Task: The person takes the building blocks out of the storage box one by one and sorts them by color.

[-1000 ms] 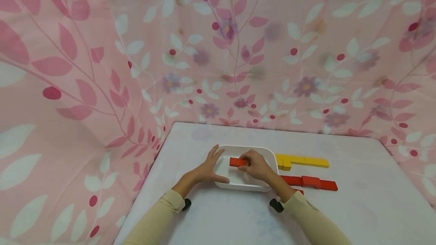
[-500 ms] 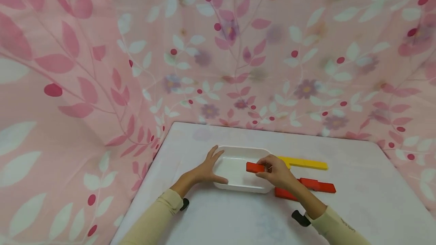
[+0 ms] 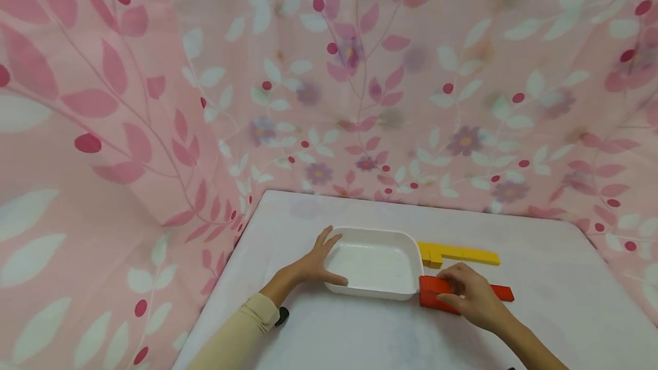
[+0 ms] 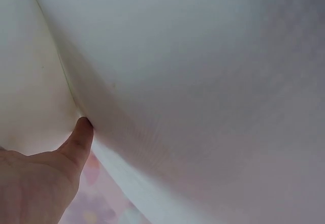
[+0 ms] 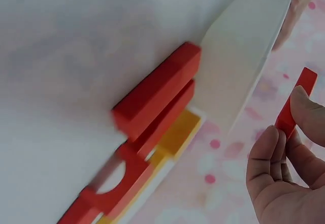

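An open white plastic tray (image 3: 377, 267) lies on the table. My left hand (image 3: 311, 264) is spread along its left end, straight fingers at the back corner and thumb on the front rim. In the left wrist view the thumb (image 4: 76, 142) touches the tray's wall. To the tray's right, my right hand (image 3: 475, 296) is over a row of red blocks. The right wrist view has this hand pinching a slim red block (image 5: 286, 120) between thumb and fingers, raised above the table. Below it lie a long red block (image 5: 157, 89) and a red piece with a semicircular cutout (image 5: 139, 176).
Behind the red row, yellow blocks (image 3: 470, 254) form a line, its left end close to the tray. The table (image 3: 360, 336) has a white cover. Pink floral cloth (image 3: 360, 73) hangs behind and at the left.
My right hand has carried the red block out from over the tray, to the right and nearer, over the red row. My left hand keeps its place on the tray.
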Tool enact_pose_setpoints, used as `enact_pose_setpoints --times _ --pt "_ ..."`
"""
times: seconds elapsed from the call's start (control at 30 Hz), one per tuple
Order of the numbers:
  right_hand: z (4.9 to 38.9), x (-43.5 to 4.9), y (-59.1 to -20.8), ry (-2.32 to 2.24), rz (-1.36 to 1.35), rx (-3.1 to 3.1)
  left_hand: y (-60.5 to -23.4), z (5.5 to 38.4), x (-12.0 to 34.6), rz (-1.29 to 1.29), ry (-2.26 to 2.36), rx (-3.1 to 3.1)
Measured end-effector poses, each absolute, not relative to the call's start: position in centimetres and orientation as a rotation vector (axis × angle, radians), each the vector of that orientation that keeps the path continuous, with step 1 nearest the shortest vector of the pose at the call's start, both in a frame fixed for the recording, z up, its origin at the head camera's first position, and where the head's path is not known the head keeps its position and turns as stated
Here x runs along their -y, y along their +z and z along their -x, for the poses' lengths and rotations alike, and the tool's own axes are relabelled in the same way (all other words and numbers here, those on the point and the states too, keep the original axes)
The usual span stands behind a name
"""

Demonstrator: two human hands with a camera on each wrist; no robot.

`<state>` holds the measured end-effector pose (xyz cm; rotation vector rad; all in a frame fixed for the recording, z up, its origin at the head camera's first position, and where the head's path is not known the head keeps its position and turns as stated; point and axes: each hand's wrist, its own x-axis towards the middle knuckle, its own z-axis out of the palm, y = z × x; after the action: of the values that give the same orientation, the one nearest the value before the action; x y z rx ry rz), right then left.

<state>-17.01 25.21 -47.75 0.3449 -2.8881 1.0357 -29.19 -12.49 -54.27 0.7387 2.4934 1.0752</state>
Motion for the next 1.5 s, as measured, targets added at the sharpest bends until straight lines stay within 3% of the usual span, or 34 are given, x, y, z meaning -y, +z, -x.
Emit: enact_pose_setpoints --times 0.67,1.5 --pt "14.8 -34.7 -50.1 0.755 -0.116 3.0 -54.2 29.6 12.2 -0.756 1.082 -2.515" --pt "15.1 -34.6 -54.2 0.797 -0.02 3.195 -54.3 29.4 12.1 -0.75 1.086 -2.494"
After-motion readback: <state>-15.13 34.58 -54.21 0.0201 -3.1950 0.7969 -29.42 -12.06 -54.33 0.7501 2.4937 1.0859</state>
